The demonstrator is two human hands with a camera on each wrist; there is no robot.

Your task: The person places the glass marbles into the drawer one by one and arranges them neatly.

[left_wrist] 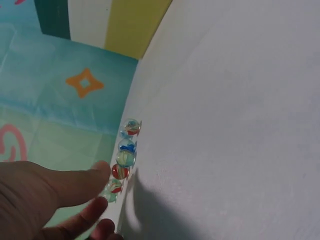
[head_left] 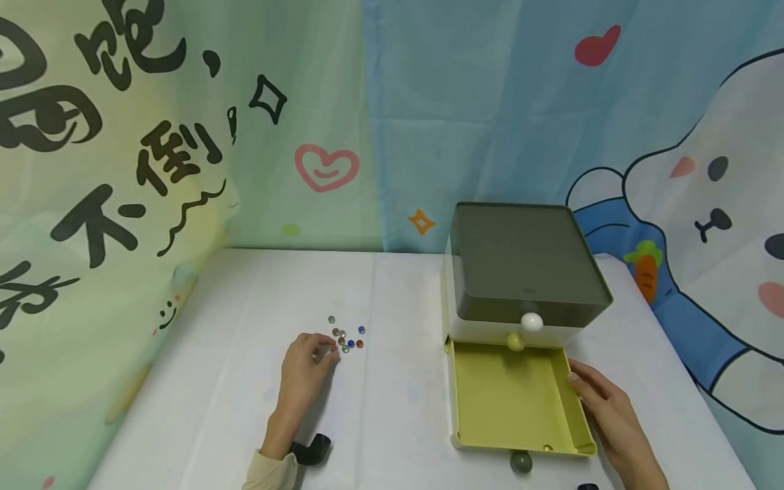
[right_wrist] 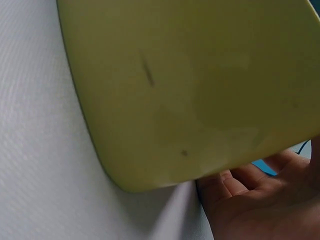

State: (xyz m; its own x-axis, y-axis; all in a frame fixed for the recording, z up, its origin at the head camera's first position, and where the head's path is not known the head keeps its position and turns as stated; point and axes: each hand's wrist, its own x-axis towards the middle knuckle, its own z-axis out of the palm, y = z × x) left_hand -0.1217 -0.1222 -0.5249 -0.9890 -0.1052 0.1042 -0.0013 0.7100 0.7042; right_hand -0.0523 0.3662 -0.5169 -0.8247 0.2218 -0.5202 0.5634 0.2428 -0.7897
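Note:
Several small glass marbles (head_left: 351, 344) lie in a loose cluster on the white table, left of centre. My left hand (head_left: 306, 371) is at the cluster's near left side, thumb and fingertips apart around its edge. In the left wrist view, marbles (left_wrist: 126, 159) show just beyond the thumb, with no firm pinch visible. My right hand (head_left: 609, 412) rests against the right side of a pulled-out yellow-green drawer (head_left: 508, 395), thumb at its rim. The right wrist view shows the drawer's wall (right_wrist: 190, 100) with bent fingers (right_wrist: 245, 180) partly hidden behind its edge.
The drawer belongs to a small chest with a dark green top (head_left: 520, 262), white body and round knobs. A dark green knob (head_left: 521, 462) sits at the drawer's front. A printed cloth backdrop (head_left: 416, 122) stands behind the white table (head_left: 392, 422).

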